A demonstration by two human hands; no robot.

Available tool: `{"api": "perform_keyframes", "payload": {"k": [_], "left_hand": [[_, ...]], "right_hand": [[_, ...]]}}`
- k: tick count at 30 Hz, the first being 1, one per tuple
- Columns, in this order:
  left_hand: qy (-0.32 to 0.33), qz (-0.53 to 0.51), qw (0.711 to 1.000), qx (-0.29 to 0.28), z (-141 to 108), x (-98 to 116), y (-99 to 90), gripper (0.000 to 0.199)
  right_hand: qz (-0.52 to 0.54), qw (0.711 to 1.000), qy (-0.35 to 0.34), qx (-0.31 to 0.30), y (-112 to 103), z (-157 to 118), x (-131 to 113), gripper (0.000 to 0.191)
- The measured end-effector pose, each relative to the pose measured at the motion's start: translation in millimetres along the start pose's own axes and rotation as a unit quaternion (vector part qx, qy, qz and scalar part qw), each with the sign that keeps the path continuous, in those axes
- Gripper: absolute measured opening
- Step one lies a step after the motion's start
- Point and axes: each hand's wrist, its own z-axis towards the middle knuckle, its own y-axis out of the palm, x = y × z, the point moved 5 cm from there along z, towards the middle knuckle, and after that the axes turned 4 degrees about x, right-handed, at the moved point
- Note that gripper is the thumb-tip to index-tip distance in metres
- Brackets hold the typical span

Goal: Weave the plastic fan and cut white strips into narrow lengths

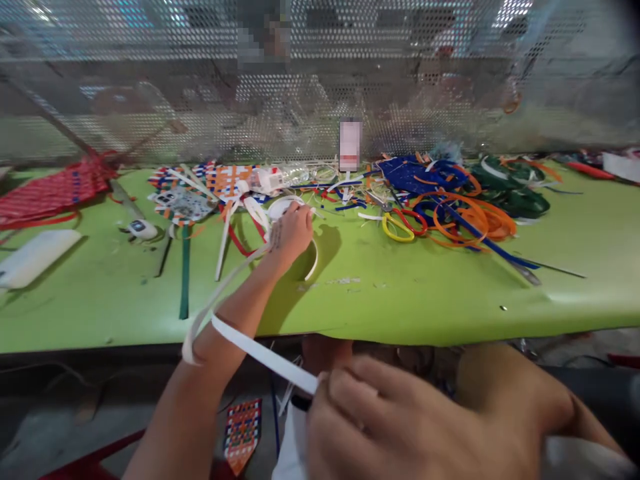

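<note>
A long white strap (265,359) runs from my right hand over my left forearm and loops back toward the table. My right hand (395,420), blurred and close to the camera, pinches the strap's near end below the table edge. Farther forward, my left hand (294,230) is closed on the white strap, just above the tabletop, with a curled white end hanging beside it. White coils (257,212) lie just left of that hand. A small black piece (301,403) shows beside my right fingers; I cannot tell what it is.
Yellow-and-red-handled scissors (399,225), an orange strap coil (460,220) and green coils (520,193) lie right on the green table (380,300). A phone (350,145) stands against the perforated screen (200,100). Woven pieces (233,180) and a white block (43,257) lie left.
</note>
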Motion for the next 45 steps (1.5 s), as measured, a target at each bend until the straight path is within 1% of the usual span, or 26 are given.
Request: {"api": "perform_keyframes", "payload": {"k": [2, 3, 4, 5, 7, 8, 9, 10, 12, 13, 14, 16, 19, 22, 24, 26, 28, 29, 31, 33, 34, 36, 39, 42, 45], "left_hand": [[0.004, -0.006, 1.0, 0.0, -0.1, 0.9, 1.6, 0.032], [0.003, -0.01, 1.0, -0.002, -0.2, 1.2, 2.7, 0.032], [0.003, -0.017, 1.0, -0.006, -0.3, 1.8, 4.0, 0.031], [0.002, -0.025, 1.0, -0.01, -0.5, 2.5, 5.5, 0.03], [-0.004, -0.035, 0.999, -0.021, -1.3, 4.2, 9.0, 0.028], [-0.009, -0.034, 0.999, -0.027, -2.0, 5.1, 10.9, 0.029], [-0.017, -0.029, 0.999, -0.031, -2.8, 6.1, 12.6, 0.03], [-0.023, -0.023, 0.999, -0.034, -3.9, 7.5, 13.8, 0.032], [-0.021, -0.021, 0.999, -0.032, -6.6, 12.3, 14.4, 0.032], [-0.013, -0.027, 0.999, -0.029, -8.2, 15.9, 13.8, 0.031], [-0.003, -0.034, 0.999, -0.029, -10.0, 19.9, 13.1, 0.029], [0.005, -0.045, 0.998, -0.042, -13.9, 27.5, 12.6, 0.027], [0.014, -0.056, 0.996, -0.07, -18.7, 38.4, 13.3, 0.03], [0.041, -0.097, 0.991, -0.078, -20.5, 47.6, 12.7, 0.032], [0.046, -0.125, 0.987, -0.086, -19.8, 49.8, 12.5, 0.033], [0.054, -0.135, 0.986, -0.085, -18.3, 49.9, 11.7, 0.034], [0.083, -0.134, 0.985, -0.076, -17.5, 50.9, 10.5, 0.033], [0.108, -0.134, 0.982, -0.072, -17.9, 52.5, 10.0, 0.031], [0.165, -0.138, 0.974, -0.071, -20.6, 56.8, 9.6, 0.027], [0.202, -0.145, 0.966, -0.067, -23.6, 60.2, 8.5, 0.027], [0.208, -0.148, 0.965, -0.06, -24.4, 60.9, 7.2, 0.028], [0.2, -0.151, 0.968, -0.037, -24.3, 59.8, 3.6, 0.03], [0.176, -0.153, 0.973, -0.009, -21.8, 53.7, -0.5, 0.028], [0.164, -0.161, 0.973, -0.011, -18.6, 44.8, 2.4, 0.023], [0.172, -0.166, 0.971, -0.028, -15.9, 39.0, 11.1, 0.025]], "right_hand": [[-0.061, 0.996, -0.045, 0.043, -21.0, 35.3, 27.9, 0.018], [-0.107, 0.989, -0.062, 0.083, -33.8, 56.6, 46.9, 0.016], [-0.153, 0.976, -0.058, 0.144, -48.8, 78.6, 70.4, 0.019], [-0.166, 0.966, -0.055, 0.191, -62.0, 99.7, 96.0, 0.017], [-0.146, 0.945, -0.057, 0.288, -85.7, 132.6, 149.6, 0.015], [-0.135, 0.929, -0.051, 0.342, -95.9, 141.9, 175.8, 0.015], [-0.119, 0.915, -0.045, 0.383, -103.6, 146.8, 200.0, 0.014], [-0.101, 0.906, -0.032, 0.409, -108.8, 148.0, 221.8, 0.013], [-0.078, 0.9, -0.013, 0.429, -113.8, 142.9, 252.3, 0.011], [-0.074, 0.898, -0.008, 0.433, -114.8, 138.2, 260.6, 0.011], [-0.075, 0.896, -0.008, 0.437, -115.5, 133.2, 264.6, 0.012], [-0.084, 0.892, -0.021, 0.444, -116.3, 125.0, 262.6, 0.012], [-0.095, 0.884, -0.053, 0.455, -115.4, 119.4, 247.9, 0.012], [-0.116, 0.873, -0.073, 0.468, -111.0, 117.5, 233.2, 0.017], [-0.133, 0.87, -0.085, 0.467, -105.3, 116.9, 226.0, 0.02], [-0.136, 0.879, -0.094, 0.447, -97.5, 117.4, 222.5, 0.023], [-0.135, 0.901, -0.081, 0.403, -88.4, 119.2, 224.4, 0.028], [-0.14, 0.914, -0.068, 0.376, -83.5, 120.4, 227.1, 0.027], [-0.154, 0.935, -0.037, 0.318, -74.5, 122.6, 235.8, 0.017], [-0.137, 0.953, -0.01, 0.271, -67.6, 124.8, 247.1, 0.014], [-0.113, 0.96, 0.0, 0.256, -65.3, 125.9, 252.4, 0.015], [-0.055, 0.971, 0.015, 0.232, -61.4, 128.6, 260.7, 0.018], [0.004, 0.978, 0.028, 0.206, -55.9, 132.2, 263.5, 0.02], [0.038, 0.979, 0.035, 0.199, -51.7, 132.7, 259.0, 0.018], [0.052, 0.979, 0.046, 0.19, -48.9, 132.5, 255.7, 0.016]]}}
